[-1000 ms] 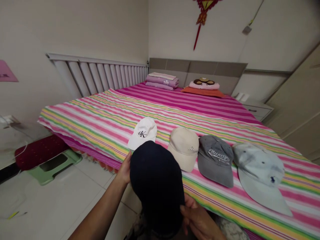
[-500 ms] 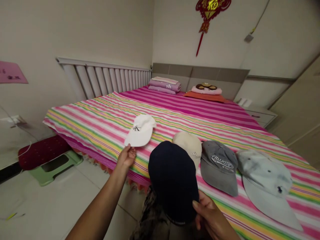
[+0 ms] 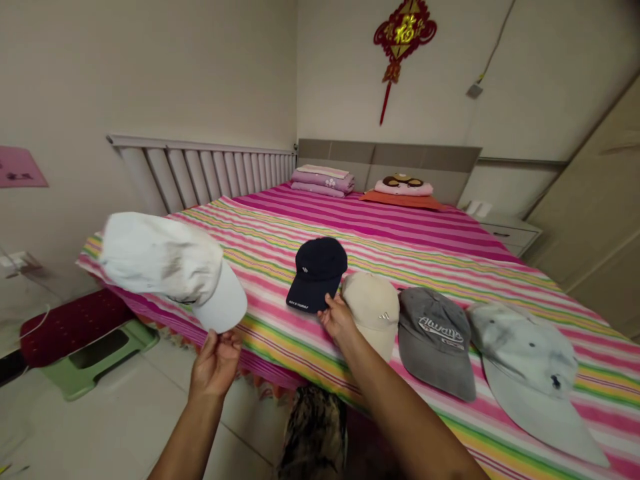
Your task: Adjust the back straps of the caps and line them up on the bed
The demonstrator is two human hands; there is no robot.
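left hand (image 3: 217, 363): pinching white baseball cap (image 3: 160, 253) by brim, left of navy baseball cap (image 3: 320, 262) | right hand (image 3: 339, 319): pinching navy brim | right arm (image 3: 405, 407): hiding some beige baseball cap (image 3: 369, 298)

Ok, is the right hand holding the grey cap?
No, the right hand holds the navy cap by its brim, and the grey cap lies apart on the bed.

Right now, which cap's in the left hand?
The white cap, brim pinched; the right hand holds the navy cap, while the beige cap, grey cap and pale-blue cap lie on the bed.
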